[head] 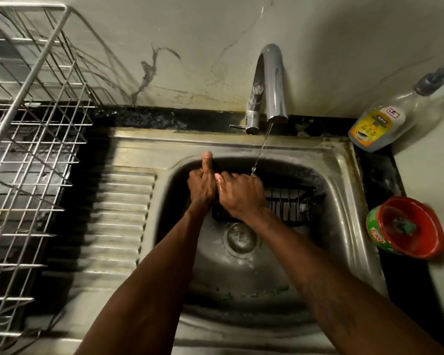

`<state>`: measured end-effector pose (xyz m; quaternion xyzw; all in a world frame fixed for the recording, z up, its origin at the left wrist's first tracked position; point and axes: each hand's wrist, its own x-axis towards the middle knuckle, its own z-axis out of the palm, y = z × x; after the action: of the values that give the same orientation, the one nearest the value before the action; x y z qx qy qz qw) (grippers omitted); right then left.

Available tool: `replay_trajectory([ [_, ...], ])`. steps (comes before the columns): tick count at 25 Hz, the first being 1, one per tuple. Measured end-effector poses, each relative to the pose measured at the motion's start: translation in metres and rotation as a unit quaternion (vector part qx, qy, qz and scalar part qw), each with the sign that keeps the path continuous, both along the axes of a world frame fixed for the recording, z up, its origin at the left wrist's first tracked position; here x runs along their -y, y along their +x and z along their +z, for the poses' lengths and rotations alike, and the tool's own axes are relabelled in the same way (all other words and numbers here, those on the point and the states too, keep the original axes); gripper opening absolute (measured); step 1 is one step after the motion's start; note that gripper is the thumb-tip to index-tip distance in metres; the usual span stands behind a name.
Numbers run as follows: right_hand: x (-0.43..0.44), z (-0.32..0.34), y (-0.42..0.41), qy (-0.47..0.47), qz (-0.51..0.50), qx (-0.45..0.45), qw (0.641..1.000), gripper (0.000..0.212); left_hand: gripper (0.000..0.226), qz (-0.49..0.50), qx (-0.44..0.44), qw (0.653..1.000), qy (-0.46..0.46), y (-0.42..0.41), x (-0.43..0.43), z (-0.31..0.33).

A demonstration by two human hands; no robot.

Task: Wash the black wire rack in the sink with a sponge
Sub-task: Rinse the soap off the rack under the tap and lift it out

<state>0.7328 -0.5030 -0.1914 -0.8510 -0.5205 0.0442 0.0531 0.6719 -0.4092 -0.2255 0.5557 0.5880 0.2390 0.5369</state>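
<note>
Two bare forearms reach in over the near edge of the steel sink (343,160) and meet above the far half of its basin, beyond the round drain (241,238). The black wire rack (290,203) sits there, low in the basin against the far wall, its right end clear of the hands. The left hand (201,187) is at the rack's left end with the thumb stuck straight up and the fingers curled round the wire. The right hand (241,193) lies over the rack just beside it, thumbs nearly touching; its fingers bend down out of sight past the knuckles, so what they close on cannot be told. A thin stream of water (260,152) lands at the right hand's knuckles. Left of the basin is the ribbed draining board (121,213), and beyond its left edge a steel dish rack (34,149). On the right counter stands a red tub (407,228); at the far right corner, a dishwash gel bottle (384,121). The chrome tap (269,83) rises from the far edge.
</note>
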Motion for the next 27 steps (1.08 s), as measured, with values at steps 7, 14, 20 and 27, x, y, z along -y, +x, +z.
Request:
replay_trajectory([
  [7, 0.066, 0.005, 0.067, -0.006, -0.166, 0.017, 0.986, 0.079, 0.062, -0.022, -0.052, 0.995, 0.087, 0.006, 0.005, 0.019],
  [14, -0.006, 0.009, 0.018, -0.009, -0.032, -0.026, 0.999, 0.053, 0.066, -0.160, -0.130, 0.947, 0.246, -0.002, 0.008, 0.020],
  [20, 0.032, 0.008, 0.049, 0.024, 0.015, -0.022, 0.999, 0.046, 0.074, -0.082, -0.133, 0.980, 0.126, 0.003, 0.013, 0.024],
  [27, 0.071, 0.025, 0.083, 0.010, -0.125, 0.063, 0.990, 0.067, 0.072, -0.165, -0.127, 0.959, 0.190, 0.001, 0.003, 0.022],
])
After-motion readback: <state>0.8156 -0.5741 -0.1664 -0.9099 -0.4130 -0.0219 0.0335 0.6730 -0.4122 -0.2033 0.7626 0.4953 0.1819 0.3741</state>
